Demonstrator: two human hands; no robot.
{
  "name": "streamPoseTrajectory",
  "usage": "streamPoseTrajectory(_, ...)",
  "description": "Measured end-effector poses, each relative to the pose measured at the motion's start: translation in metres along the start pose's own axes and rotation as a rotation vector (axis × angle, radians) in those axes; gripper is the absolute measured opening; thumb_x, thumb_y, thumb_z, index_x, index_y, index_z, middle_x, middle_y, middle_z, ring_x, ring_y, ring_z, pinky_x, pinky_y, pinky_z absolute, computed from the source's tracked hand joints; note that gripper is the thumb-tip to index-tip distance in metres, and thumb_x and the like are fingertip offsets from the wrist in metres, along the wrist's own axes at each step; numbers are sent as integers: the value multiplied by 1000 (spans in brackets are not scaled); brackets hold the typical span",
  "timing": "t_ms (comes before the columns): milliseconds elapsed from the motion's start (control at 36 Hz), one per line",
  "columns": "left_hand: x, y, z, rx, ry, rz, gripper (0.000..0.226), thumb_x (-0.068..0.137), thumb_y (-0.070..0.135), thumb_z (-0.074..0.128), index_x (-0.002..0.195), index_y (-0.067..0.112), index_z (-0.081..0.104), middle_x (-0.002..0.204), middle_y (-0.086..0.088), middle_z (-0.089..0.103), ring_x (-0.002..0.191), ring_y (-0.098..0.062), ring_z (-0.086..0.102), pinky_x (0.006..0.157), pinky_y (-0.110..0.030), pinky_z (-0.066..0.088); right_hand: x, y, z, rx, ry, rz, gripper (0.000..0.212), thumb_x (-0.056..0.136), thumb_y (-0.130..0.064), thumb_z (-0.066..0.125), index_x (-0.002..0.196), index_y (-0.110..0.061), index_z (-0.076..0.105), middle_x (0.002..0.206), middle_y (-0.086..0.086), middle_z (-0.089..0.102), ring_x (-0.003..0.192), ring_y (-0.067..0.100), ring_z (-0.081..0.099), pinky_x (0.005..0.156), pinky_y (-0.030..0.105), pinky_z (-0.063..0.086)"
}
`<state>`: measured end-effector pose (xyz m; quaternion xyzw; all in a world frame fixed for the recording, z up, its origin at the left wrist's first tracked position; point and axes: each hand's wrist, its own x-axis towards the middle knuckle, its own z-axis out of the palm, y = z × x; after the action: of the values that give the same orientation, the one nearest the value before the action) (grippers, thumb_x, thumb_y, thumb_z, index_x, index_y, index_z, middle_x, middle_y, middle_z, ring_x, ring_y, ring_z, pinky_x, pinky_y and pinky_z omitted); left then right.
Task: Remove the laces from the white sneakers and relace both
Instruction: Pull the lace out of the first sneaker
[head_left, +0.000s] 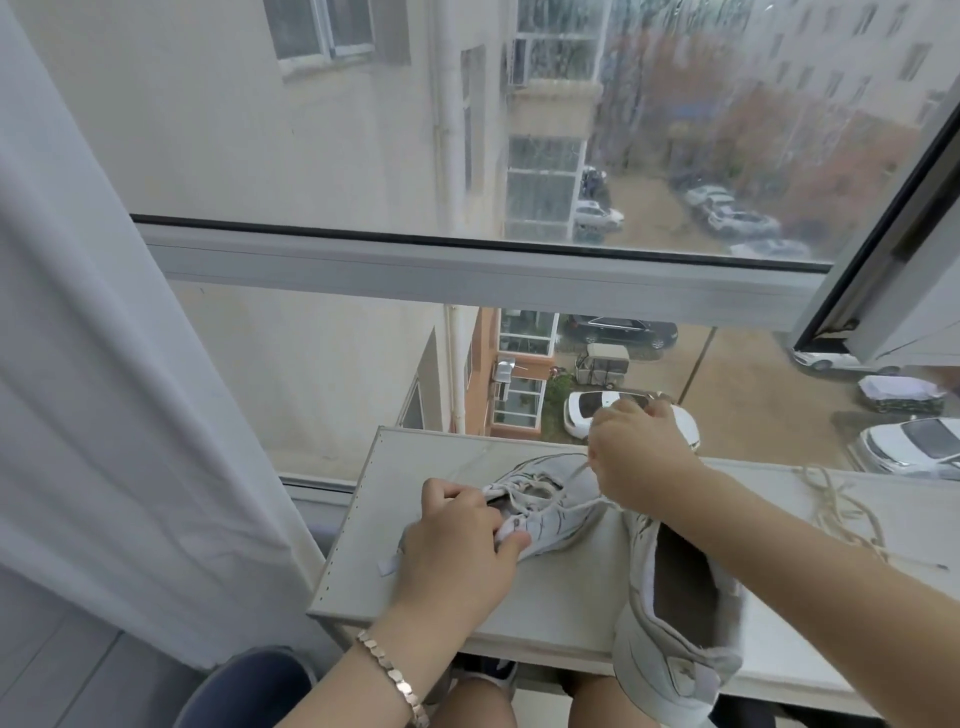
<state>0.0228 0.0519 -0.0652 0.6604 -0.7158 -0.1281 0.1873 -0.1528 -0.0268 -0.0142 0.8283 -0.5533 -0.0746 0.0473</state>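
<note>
Two white sneakers lie on a pale shelf board (545, 597) by the window. The left sneaker (558, 512) lies on its side with a lace partly threaded through its eyelets. My left hand (460, 540) grips its heel end. My right hand (636, 457) pinches that sneaker's lace (576, 475) and holds it taut above the toe. The second sneaker (675, 623) stands in front of me under my right forearm, its opening up, with no lace visible in it. A loose lace (841, 512) lies in a tangle on the board at the right.
The window glass and frame (483, 260) stand right behind the board. A white curtain (104, 364) hangs at the left. My knees show under the board's front edge. A small white tab (388, 566) lies near my left hand.
</note>
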Motion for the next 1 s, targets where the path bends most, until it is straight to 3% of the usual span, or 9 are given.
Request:
streamPoseTrajectory(83, 0, 0, 0, -21, 7, -5, 33, 84, 52, 54, 70, 23, 60, 80, 20, 46, 106, -3, 26, 68, -23, 31, -7, -18, 3, 137, 37, -234, 31, 88, -31, 58, 119, -25, 56, 124, -8, 49, 120, 14, 38, 103, 32, 22)
streamPoseTrajectory(167, 1, 0, -1, -37, -5, -20, 32, 84, 52, 56, 66, 24, 55, 77, 19, 44, 106, -3, 27, 69, -22, 32, -10, -35, 6, 151, 12, -351, 29, 93, -37, 51, 119, -27, 56, 120, -7, 53, 115, 14, 44, 94, 28, 27)
streamPoseTrajectory(361, 1, 0, -1, -47, 2, -31, 32, 84, 51, 55, 69, 23, 59, 77, 18, 47, 107, -3, 27, 69, -21, 32, -14, -35, 6, 134, 61, -349, 21, 95, -27, 48, 105, -20, 65, 103, -2, 62, 97, 18, 56, 76, 26, 35)
streamPoseTrajectory(528, 0, 6, -2, -12, 7, -66, 35, 85, 54, 52, 65, 25, 53, 79, 16, 49, 105, -5, 28, 66, -23, 37, -23, -36, 10, -43, 34, -409, 29, 84, 2, 39, 103, -10, 56, 103, 8, 57, 97, 27, 51, 72, 30, 28)
streamPoseTrajectory(667, -7, 2, -5, 36, 13, -80, 35, 88, 50, 46, 75, 21, 62, 79, 15, 45, 107, -7, 31, 71, -30, 49, -11, 19, -17, -35, -63, 15, 24, 88, 0, 42, 93, -16, 60, 98, 3, 60, 88, 20, 57, 74, 29, 46)
streamPoseTrajectory(722, -11, 3, -6, 81, 36, -77, 39, 88, 52, 44, 78, 21, 65, 80, 16, 47, 106, -9, 31, 72, -27, 46, -8, 34, -28, 53, -151, 31, 13, 91, -15, 52, 91, -20, 63, 90, -2, 60, 78, 15, 54, 67, 25, 42)
streamPoseTrajectory(861, -14, 10, -12, 80, 121, -23, 49, 78, 70, 35, 71, 27, 59, 83, 18, 58, 97, -7, 41, 83, -26, 24, -5, 1, -34, 184, -248, -136, 24, 89, -36, 59, 105, -22, 70, 102, -9, 70, 85, 8, 60, 80, 20, 40)
streamPoseTrajectory(944, -12, -3, -20, -51, 330, 24, 22, 80, 48, 62, 91, 29, 66, 91, 15, 61, 92, -10, 56, 84, -26, 23, 0, -24, -28, 350, -99, -169, 27, 92, -32, 55, 114, -21, 65, 114, -5, 65, 95, 8, 58, 88, 21, 41)
streamPoseTrajectory(1000, -9, -13, -25, -88, 286, -50, 34, 81, 34, 68, 113, 24, 62, 108, 10, 60, 101, -11, 56, 88, -27, 32, 6, -43, -23, 460, -53, -195, 29, 94, -26, 53, 122, -21, 61, 121, -3, 60, 104, 13, 56, 95, 27, 43)
